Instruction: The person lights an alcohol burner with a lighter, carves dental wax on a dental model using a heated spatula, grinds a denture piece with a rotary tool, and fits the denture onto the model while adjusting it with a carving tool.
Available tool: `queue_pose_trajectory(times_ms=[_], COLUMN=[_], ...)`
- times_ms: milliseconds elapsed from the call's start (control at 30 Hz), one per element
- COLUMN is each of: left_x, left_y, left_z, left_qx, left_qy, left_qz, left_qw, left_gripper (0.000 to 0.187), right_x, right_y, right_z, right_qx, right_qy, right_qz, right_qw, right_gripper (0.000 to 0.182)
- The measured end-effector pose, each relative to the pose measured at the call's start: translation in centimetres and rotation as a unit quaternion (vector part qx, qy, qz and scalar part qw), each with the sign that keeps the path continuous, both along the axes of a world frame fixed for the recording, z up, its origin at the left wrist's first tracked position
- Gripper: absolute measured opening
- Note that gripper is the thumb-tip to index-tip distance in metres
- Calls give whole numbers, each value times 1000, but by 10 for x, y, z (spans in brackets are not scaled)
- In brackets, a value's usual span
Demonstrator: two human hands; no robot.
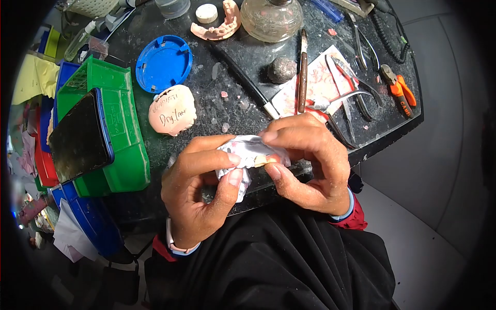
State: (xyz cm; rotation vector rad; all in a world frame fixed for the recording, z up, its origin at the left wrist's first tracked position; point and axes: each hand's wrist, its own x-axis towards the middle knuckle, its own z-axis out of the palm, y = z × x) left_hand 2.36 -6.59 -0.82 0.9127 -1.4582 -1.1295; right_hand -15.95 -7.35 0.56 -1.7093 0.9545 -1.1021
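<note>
Between my two hands is a white plaster dental cast (250, 146), held up near the bench's front edge. Yellowish artificial teeth (262, 161) with a bit of pink wax sit along its near side. My left hand (199, 181) grips the cast's left part, thumb below and fingers on top. On the other side, my right hand (318, 160) has its thumb close to the teeth and its index finger over the cast's upper edge. The fingers cover much of the cast. Just beyond my right hand lies a wax-smeared white sheet (285, 99).
Left stand a green bin (121, 129) with a phone (77, 139) on it, a blue lid (164, 63) and a pink cast (173, 111). Farther back are a pink arch model (219, 26) and a glass jar (271, 20). A wax knife (303, 72) and orange-handled cutters (398, 90) lie right.
</note>
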Motion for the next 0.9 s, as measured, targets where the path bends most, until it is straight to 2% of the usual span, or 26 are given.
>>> queue_pose_trajectory(times_ms=[67, 133, 500, 733, 900], left_x=[1, 2, -2, 2, 4], left_y=[0, 0, 1, -2, -5], left_z=[1, 1, 2, -2, -2], left_qx=[3, 2, 21, -34, -65], left_qy=[-11, -15, 20, -42, -69], left_qz=[-4, -7, 6, -2, -24], left_qw=[1000, 1000, 1000, 999, 995], left_gripper=[22, 22, 23, 23, 25], right_x=[0, 3, 4, 4, 2], right_y=[-7, -6, -3, -6, -6], right_z=[-4, -3, -1, -5, 0], right_qx=[-75, -86, -41, -64, -35], right_qy=[24, 19, 29, 32, 51], right_qz=[13, 13, 18, 28, 44], right_qw=[997, 996, 999, 997, 997], right_gripper=[29, 28, 28, 33, 35])
